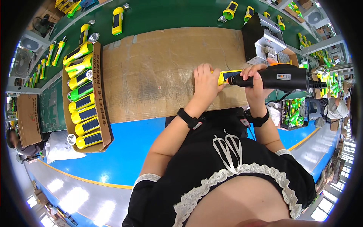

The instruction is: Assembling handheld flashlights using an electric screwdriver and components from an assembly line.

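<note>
My left hand (205,84) is closed around one end of a yellow flashlight (230,73) with a dark panel on its side. The light lies low over the cardboard sheet (162,75), partly covered by my fingers. In my right hand (255,84) is a black electric screwdriver (289,78), held sideways with the fingers wrapped round its front part. Its nose points left and meets or nearly meets the flashlight; the exact contact is hidden.
An open carton (104,109) at the left holds a row of yellow flashlights and a green one. Behind my right hand stands a black-and-silver machine (263,39). More flashlights (117,22) lie on the green bench (151,17). A black crate (295,113) of green parts is at right.
</note>
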The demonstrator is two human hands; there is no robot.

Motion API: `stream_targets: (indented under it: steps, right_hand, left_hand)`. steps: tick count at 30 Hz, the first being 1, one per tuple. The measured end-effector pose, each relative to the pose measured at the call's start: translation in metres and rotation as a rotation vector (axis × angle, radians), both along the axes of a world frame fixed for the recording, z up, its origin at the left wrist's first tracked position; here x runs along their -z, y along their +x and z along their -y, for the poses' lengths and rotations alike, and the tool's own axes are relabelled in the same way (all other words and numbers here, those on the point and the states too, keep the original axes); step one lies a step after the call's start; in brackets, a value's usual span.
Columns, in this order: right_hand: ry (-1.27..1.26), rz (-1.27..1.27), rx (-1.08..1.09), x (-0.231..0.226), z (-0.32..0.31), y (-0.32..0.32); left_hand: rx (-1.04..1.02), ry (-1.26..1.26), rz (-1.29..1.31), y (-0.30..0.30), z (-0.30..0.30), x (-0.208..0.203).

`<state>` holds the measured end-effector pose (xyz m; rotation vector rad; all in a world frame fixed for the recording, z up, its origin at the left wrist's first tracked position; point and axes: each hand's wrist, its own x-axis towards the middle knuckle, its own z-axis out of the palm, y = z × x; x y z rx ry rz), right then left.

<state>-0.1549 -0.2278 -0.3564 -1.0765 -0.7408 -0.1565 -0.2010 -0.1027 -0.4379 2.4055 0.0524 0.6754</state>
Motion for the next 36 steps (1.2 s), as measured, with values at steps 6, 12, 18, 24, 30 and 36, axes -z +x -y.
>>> stream_targets:
  steps: [6,12,18,24,30,36]
  right_hand:
    - [-0.14,0.066,0.005,0.013,-0.006,0.003]
    - [-0.401,0.203,0.084,0.029,-0.007,0.005]
    - [-0.196,-0.089,0.059,0.017,-0.01,-0.009]
    - [-0.215,-0.154,-0.032,0.01,-0.004,-0.002]
    - [0.072,0.09,0.093,-0.039,0.03,0.032]
    - [0.036,0.175,0.559,-0.062,0.081,0.106]
  left_hand:
    - [0.006,0.005,0.036,0.007,-0.004,-0.002]
    - [0.0,0.023,0.009,0.003,-0.001,-0.004]
    - [0.017,0.096,-0.044,-0.005,0.005,-0.002]
    - [0.038,0.165,-0.021,-0.005,0.003,-0.005]
    - [0.051,0.155,-0.096,0.003,0.0,-0.005]
    - [0.096,0.171,-0.094,-0.001,-0.002,-0.009]
